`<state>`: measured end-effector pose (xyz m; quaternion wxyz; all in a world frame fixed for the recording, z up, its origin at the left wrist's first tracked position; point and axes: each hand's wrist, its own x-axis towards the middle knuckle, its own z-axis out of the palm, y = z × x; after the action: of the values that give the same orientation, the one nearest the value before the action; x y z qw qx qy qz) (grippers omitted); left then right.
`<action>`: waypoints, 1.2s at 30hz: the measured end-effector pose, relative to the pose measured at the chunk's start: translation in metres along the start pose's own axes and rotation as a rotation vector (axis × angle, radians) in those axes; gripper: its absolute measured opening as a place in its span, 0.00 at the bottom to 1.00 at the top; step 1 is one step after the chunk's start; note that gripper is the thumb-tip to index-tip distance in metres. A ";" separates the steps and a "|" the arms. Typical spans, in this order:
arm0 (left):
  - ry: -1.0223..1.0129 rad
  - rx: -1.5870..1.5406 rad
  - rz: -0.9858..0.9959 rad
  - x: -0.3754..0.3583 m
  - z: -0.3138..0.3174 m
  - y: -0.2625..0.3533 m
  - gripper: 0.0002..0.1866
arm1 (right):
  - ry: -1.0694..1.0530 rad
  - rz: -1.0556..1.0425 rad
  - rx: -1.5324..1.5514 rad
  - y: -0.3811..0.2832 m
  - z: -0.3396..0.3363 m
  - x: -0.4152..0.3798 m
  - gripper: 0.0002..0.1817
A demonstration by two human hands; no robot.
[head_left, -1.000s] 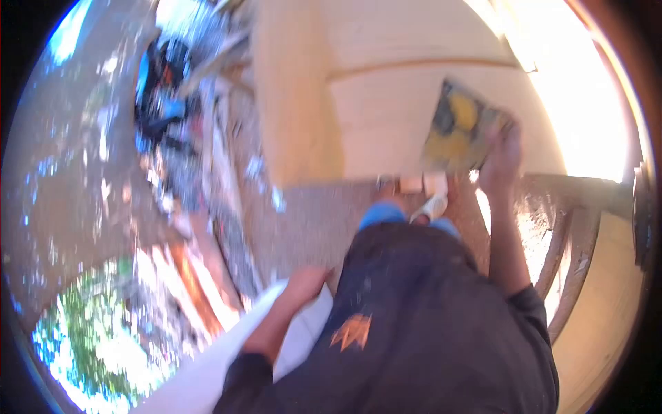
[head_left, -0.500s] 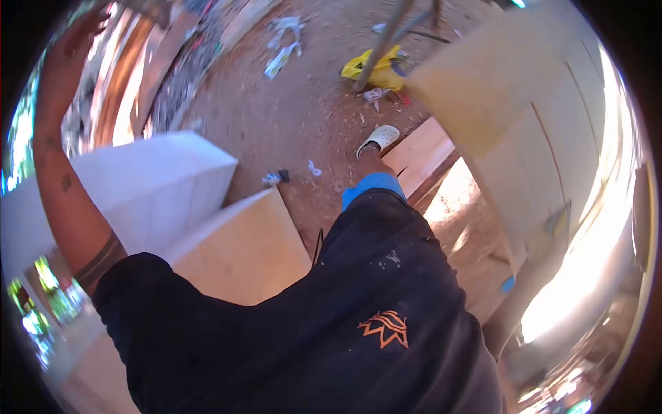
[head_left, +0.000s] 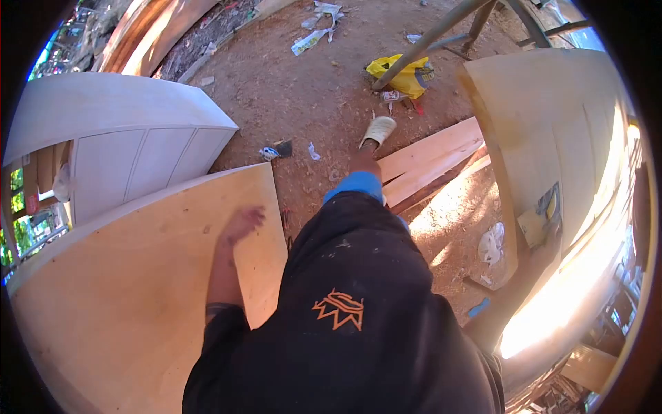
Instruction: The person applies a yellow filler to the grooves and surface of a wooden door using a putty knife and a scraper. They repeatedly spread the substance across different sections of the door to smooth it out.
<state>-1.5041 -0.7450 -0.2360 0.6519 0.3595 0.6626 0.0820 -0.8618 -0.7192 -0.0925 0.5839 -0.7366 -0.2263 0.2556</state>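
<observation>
My left hand is over the pale wooden panel at the left, its fingers loosely curled and slightly apart, with nothing in it. I cannot tell whether it touches the panel. At the right, my right hand is blurred and dim against a large cream panel. It is closed on something I cannot make out, beside a small tan square piece and a dark grey and yellow item.
A white panelled cabinet stands at the upper left. Reddish planks lie on the dirt ground near my shod foot. A yellow bag lies by a slanted pole. White plastic lies at the right.
My left arm has come down from the upper left to over the wooden panel. The view has shifted, showing more of that panel and of the items by my right hand.
</observation>
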 end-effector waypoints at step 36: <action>0.837 0.195 -0.620 0.622 -0.036 -0.321 0.45 | -0.183 0.241 -0.950 0.322 0.208 -0.025 0.26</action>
<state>-1.5887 -0.6033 -0.9171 0.2890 0.1421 0.9459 -0.0401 -1.0034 -0.6493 -0.4430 0.1280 -0.9167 -0.2810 0.2535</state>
